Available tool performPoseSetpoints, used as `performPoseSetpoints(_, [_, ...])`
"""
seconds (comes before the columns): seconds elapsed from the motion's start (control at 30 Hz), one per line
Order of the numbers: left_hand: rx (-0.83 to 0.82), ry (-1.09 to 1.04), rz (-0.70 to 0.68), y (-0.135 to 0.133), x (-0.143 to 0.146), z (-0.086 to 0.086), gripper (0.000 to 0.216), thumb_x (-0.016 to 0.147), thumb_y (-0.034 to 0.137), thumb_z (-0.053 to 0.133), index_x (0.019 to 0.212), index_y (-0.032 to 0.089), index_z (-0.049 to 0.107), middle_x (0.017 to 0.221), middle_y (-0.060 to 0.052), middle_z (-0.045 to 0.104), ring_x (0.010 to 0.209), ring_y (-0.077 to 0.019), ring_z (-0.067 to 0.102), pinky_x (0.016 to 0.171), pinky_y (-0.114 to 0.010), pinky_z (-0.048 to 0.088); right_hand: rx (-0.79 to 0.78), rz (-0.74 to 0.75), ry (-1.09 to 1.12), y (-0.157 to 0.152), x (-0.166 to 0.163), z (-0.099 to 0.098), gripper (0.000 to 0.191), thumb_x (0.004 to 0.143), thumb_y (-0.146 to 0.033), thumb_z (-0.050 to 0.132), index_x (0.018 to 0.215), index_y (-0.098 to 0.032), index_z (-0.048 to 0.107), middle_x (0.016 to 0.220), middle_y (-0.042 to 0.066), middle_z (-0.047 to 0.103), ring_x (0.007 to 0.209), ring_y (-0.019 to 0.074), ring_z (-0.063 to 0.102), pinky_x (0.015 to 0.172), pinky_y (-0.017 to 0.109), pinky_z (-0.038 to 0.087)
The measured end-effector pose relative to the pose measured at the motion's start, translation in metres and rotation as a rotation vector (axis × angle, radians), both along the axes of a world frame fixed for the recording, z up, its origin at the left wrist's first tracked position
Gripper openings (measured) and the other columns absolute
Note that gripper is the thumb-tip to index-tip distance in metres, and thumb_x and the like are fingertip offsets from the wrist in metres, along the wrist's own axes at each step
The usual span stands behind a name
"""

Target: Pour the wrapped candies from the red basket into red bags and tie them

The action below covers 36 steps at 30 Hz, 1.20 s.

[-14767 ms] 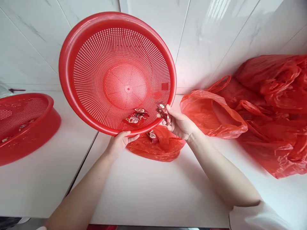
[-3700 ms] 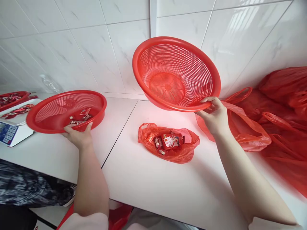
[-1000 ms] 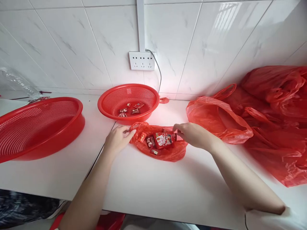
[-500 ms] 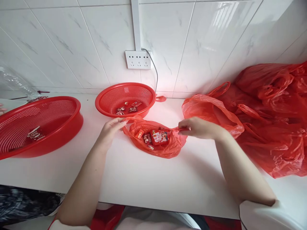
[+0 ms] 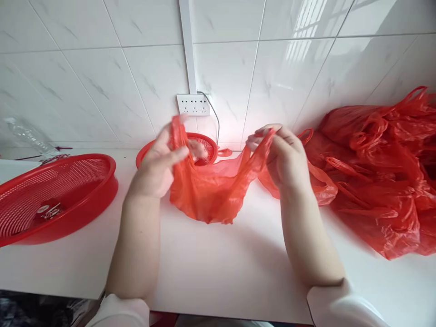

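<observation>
A red plastic bag (image 5: 211,195) hangs between my two hands, stretched by its handles. My left hand (image 5: 160,159) has one handle pinched around the thumb, with the fingers partly spread and blurred. On the other side, my right hand (image 5: 281,147) grips the second handle between thumb and fingers. The bag's front wall now hides whatever lies inside it. Behind my left hand and the bag stands a round red basket (image 5: 145,152), mostly covered from view.
A larger red basket (image 5: 102,181) holding a few small packets (image 5: 49,210) stands at left. Several full red bags (image 5: 381,181) are heaped at right, beside an opened red bag (image 5: 320,184). A clear bottle (image 5: 30,136) and a wall socket (image 5: 193,105) are at the back.
Both hands have lifted the bag by its handles, up off the table. Its opening has narrowed, and the red packets seen inside before are now hidden.
</observation>
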State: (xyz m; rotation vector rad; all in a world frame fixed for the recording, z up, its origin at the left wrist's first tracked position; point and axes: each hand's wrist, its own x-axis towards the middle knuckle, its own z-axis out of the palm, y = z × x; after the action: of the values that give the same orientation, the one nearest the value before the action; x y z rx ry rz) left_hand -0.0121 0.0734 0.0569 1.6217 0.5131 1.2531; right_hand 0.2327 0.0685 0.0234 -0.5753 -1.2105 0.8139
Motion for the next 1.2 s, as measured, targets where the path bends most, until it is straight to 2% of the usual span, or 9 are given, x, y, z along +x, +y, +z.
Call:
performPoseSetpoints(0.1, [-0.114, 0.249, -0.101, -0.008, 0.019, -0.009, 0.053, 0.08, 0.031, 0.067, 0.13, 0.029, 0.049, 0.076, 0.002, 0.058, 0.062, -0.0117, 0.057, 0.067, -0.031, 0.05, 0.023, 0.075, -0.21, -0.012, -0.015, -0.001, 0.009, 0.087, -0.028, 0.059, 0.092, -0.021, 0.062, 0.081, 0.002, 0.064, 0.079, 0.0153, 0.064, 0.074, 0.032, 0.053])
performPoseSetpoints(0.27, [-0.084, 0.564, -0.203, -0.018, 0.044, -0.025, 0.029, 0.076, 0.035, 0.071, 0.1, 0.021, 0.064, 0.084, -0.002, 0.06, 0.075, -0.0152, 0.057, 0.067, -0.029, 0.046, 0.206, 0.03, -0.529, -0.026, -0.028, 0.0, 0.01, 0.083, -0.019, 0.061, 0.092, -0.021, 0.067, 0.088, 0.003, 0.066, 0.078, 0.0149, 0.061, 0.07, 0.031, 0.05])
performPoseSetpoints(0.47, [-0.292, 0.336, -0.16, -0.013, 0.049, -0.03, 0.027, 0.091, 0.041, 0.05, 0.075, 0.02, 0.057, 0.047, 0.006, 0.035, 0.041, -0.0063, 0.027, 0.041, -0.023, 0.022, 0.053, 0.225, -0.575, -0.019, -0.019, 0.0, 0.022, 0.088, -0.029, 0.058, 0.107, -0.022, 0.066, 0.107, 0.006, 0.067, 0.091, 0.0172, 0.063, 0.079, 0.034, 0.051])
performPoseSetpoints(0.57, [-0.302, 0.287, -0.1, -0.009, 0.047, -0.031, 0.039, 0.092, 0.049, 0.044, 0.066, 0.02, 0.05, 0.042, 0.005, 0.033, 0.038, -0.0079, 0.029, 0.042, -0.026, 0.026, -0.032, 0.284, -0.525, -0.013, -0.016, -0.005, 0.027, 0.086, -0.032, 0.062, 0.11, -0.021, 0.065, 0.106, 0.006, 0.067, 0.089, 0.0176, 0.063, 0.079, 0.035, 0.052])
performPoseSetpoints(0.67, [-0.302, 0.275, -0.018, -0.007, 0.047, -0.034, 0.044, 0.09, 0.052, 0.048, 0.059, 0.021, 0.043, 0.043, 0.005, 0.029, 0.038, -0.0082, 0.03, 0.044, -0.027, 0.031, -0.033, 0.188, -0.492, -0.007, -0.018, -0.009, 0.02, 0.083, -0.032, 0.065, 0.099, -0.019, 0.067, 0.095, 0.006, 0.068, 0.088, 0.0181, 0.064, 0.08, 0.036, 0.053])
performPoseSetpoints(0.77, [-0.296, 0.25, -0.007, -0.006, 0.047, -0.034, 0.035, 0.091, 0.051, 0.047, 0.074, 0.022, 0.056, 0.045, 0.006, 0.033, 0.038, -0.0079, 0.032, 0.044, -0.026, 0.032, 0.007, -0.018, -0.471, -0.004, -0.014, -0.007, 0.015, 0.083, -0.032, 0.066, 0.088, -0.018, 0.068, 0.087, 0.005, 0.068, 0.081, 0.0175, 0.065, 0.076, 0.034, 0.054])
performPoseSetpoints(0.9, [-0.232, 0.203, -0.003, -0.001, 0.045, -0.03, 0.042, 0.094, 0.049, 0.04, 0.119, 0.022, 0.06, 0.061, -0.001, 0.06, 0.052, -0.0125, 0.056, 0.055, -0.028, 0.045, 0.074, -0.152, -0.393, -0.01, 0.006, 0.002, 0.012, 0.079, -0.032, 0.07, 0.082, -0.02, 0.068, 0.082, 0.004, 0.067, 0.076, 0.0165, 0.064, 0.071, 0.032, 0.054])
performPoseSetpoints(1.07, [-0.386, 0.128, -0.141, 0.009, 0.041, -0.03, 0.036, 0.094, 0.041, 0.042, 0.114, 0.02, 0.064, 0.089, -0.008, 0.068, 0.067, -0.0138, 0.062, 0.061, -0.027, 0.05, 0.147, 0.231, -0.8, -0.031, 0.019, 0.014, 0.003, 0.08, -0.023, 0.067, 0.081, -0.023, 0.07, 0.08, 0.002, 0.068, 0.075, 0.0156, 0.063, 0.07, 0.031, 0.053])
performPoseSetpoints(1.2, [-0.345, 0.216, -0.164, 0.004, 0.038, -0.028, 0.03, 0.095, 0.042, 0.041, 0.092, 0.02, 0.061, 0.068, -0.001, 0.059, 0.047, -0.0091, 0.052, 0.047, -0.024, 0.043, 0.101, 0.324, -0.94, -0.034, 0.007, 0.013, 0.004, 0.081, -0.025, 0.067, 0.08, -0.023, 0.07, 0.078, 0.001, 0.069, 0.068, 0.0141, 0.061, 0.064, 0.028, 0.05])
